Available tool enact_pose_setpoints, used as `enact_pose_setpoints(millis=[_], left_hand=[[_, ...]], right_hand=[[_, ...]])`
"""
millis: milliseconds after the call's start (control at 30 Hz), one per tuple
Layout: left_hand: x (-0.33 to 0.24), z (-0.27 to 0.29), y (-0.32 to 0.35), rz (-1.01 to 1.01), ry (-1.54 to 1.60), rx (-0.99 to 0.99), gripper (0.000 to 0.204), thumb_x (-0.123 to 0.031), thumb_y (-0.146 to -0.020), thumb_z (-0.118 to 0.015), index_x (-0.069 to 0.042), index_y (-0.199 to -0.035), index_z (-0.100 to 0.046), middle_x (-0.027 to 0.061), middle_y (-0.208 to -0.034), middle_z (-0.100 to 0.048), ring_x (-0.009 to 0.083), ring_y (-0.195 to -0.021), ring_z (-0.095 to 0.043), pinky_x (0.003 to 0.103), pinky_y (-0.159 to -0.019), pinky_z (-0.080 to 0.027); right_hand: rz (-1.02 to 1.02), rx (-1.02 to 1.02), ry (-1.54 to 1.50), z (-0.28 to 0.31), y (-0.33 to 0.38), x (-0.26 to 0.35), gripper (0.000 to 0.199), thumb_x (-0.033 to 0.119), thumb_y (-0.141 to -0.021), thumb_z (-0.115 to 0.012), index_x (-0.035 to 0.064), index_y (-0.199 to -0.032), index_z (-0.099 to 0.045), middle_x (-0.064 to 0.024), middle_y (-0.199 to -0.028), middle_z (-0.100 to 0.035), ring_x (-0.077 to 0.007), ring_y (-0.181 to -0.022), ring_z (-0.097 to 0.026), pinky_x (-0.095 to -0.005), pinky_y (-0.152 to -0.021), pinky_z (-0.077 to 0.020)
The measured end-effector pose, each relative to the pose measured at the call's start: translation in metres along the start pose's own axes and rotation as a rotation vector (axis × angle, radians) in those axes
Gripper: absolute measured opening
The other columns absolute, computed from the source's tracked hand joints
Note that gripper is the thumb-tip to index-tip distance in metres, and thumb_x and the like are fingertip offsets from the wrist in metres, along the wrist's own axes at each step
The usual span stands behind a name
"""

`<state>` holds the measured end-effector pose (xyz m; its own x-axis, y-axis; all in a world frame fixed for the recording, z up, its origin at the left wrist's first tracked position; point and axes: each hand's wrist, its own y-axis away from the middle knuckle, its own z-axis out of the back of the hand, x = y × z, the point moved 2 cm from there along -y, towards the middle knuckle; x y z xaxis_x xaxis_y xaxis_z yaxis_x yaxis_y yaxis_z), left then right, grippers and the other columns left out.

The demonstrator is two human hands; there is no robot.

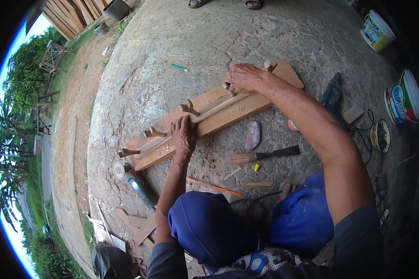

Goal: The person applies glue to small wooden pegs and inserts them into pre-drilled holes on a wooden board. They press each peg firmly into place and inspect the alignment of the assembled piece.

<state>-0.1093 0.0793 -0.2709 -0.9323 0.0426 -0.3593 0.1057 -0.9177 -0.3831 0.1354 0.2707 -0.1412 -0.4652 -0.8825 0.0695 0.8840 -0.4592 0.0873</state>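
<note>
Under both palms, a thin wooden strip [205, 114] lay along the plank [228, 116]; the left hand [183, 136] pressed it flat, the right hand [243, 78] clenched its far end. Uneven pressure could have slid it sideways off the pegs [189, 108].

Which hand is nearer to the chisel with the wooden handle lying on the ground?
The left hand. It rests on the plank, just up and left of the chisel. The right hand presses the thin strip at the plank's far end, farther from the chisel.
</note>
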Motion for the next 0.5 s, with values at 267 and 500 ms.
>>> enact_pose_setpoints(millis=[267,500], left_hand=[[-0.002,0.001,0.0,-0.001,-0.006,-0.001,0.043,-0.027,-0.094,-0.066,-0.009,-0.132,-0.057,0.0164,-0.127,-0.06,0.037,-0.122,-0.053,0.054,-0.114,-0.029],[-0.005,0.001,0.0,0.011,-0.013,0.007,0.044,-0.028,-0.094,-0.066,-0.009,-0.133,-0.057,0.0151,-0.13,-0.06,0.0352,-0.125,-0.052,0.054,-0.116,-0.028]], right_hand=[[-0.012,0.009,-0.008,0.007,0.003,0.003,0.017,0.024,-0.084,-0.072,0.0083,-0.09,-0.072,-0.0175,-0.079,-0.071,-0.0331,-0.075,-0.071,-0.0447,-0.068,-0.0557],[-0.023,0.015,0.01,0.012,0.007,0.005,0.018,0.025,-0.084,-0.073,0.0097,-0.094,-0.073,-0.017,-0.08,-0.072,-0.0343,-0.079,-0.072,-0.0446,-0.071,-0.0567]])
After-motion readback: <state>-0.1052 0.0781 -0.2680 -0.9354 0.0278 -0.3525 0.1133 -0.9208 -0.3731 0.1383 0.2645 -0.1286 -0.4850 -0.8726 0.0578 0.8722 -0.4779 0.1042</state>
